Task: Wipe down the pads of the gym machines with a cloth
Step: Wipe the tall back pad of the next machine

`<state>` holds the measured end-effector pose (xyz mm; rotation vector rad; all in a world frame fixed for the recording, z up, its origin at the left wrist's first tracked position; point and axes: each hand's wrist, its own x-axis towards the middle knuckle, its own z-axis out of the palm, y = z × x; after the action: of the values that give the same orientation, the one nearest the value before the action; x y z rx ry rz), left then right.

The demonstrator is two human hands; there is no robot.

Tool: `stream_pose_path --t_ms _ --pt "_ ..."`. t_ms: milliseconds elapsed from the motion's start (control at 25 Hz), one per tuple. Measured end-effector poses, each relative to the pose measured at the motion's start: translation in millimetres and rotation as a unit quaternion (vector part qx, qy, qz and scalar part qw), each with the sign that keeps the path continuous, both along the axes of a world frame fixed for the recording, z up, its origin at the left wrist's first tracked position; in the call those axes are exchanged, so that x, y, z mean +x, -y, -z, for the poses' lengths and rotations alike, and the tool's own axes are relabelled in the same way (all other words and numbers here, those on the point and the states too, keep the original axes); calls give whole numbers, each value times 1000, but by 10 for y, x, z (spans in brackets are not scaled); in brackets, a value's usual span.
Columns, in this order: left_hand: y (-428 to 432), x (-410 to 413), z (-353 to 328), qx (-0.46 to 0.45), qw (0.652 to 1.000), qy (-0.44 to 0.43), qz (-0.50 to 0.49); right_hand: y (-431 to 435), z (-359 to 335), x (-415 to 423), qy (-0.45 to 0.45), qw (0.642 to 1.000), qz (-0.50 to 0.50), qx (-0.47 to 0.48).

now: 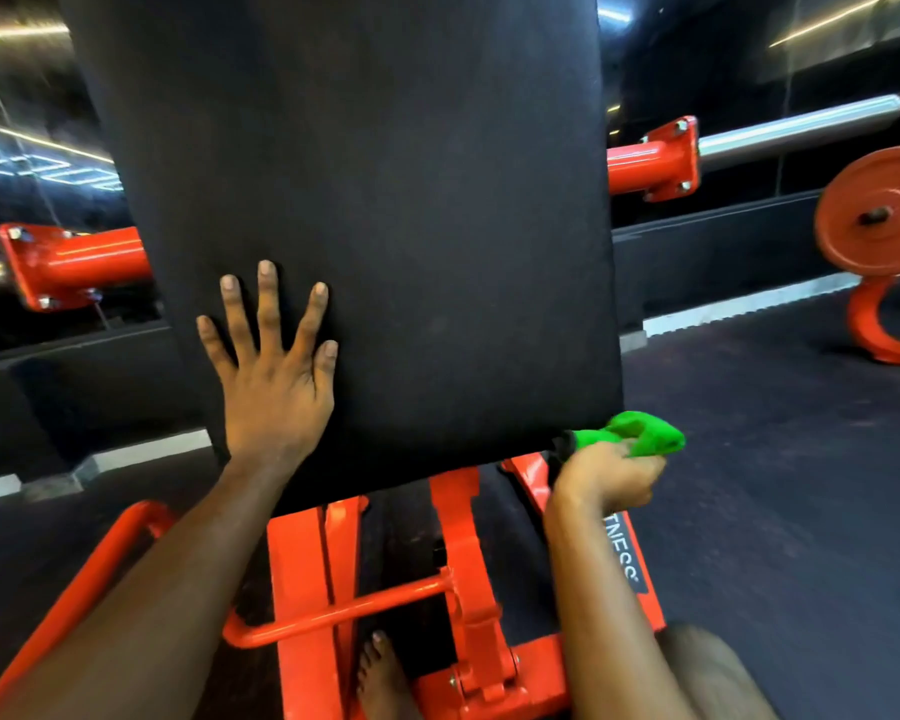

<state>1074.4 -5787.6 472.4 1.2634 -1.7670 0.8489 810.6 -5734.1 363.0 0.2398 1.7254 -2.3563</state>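
A large black pad (385,200) of an orange gym machine fills the middle of the view, tilted away from me. My left hand (271,371) lies flat on the pad's lower left part, fingers spread and straight. My right hand (606,475) grips a bright green cloth (640,433) at the pad's lower right corner, the cloth bunched and touching the pad's edge.
The orange frame (458,563) of the machine runs below the pad, with a bare foot (380,672) on it. Orange arms with steel weight sleeves (796,127) stick out on both sides. An orange weight plate (879,210) stands at the right. Dark rubber floor (775,485) lies to the right.
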Motion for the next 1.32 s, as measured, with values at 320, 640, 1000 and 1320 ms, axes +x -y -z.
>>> stream_pose_path --t_ms 320,640,1000,1320 --pt "26 -10 26 -3 1000 -4 9 -150 135 634 66 957 -220 -176" --pt "38 -25 35 -5 1000 -4 -3 -3 201 655 56 958 -218 -176" --pt "7 -24 28 -3 1000 2 -1 101 427 1165 -11 960 -231 -156" --pt "23 -24 36 -1 1000 -4 5 426 482 -25 76 949 -148 -268"
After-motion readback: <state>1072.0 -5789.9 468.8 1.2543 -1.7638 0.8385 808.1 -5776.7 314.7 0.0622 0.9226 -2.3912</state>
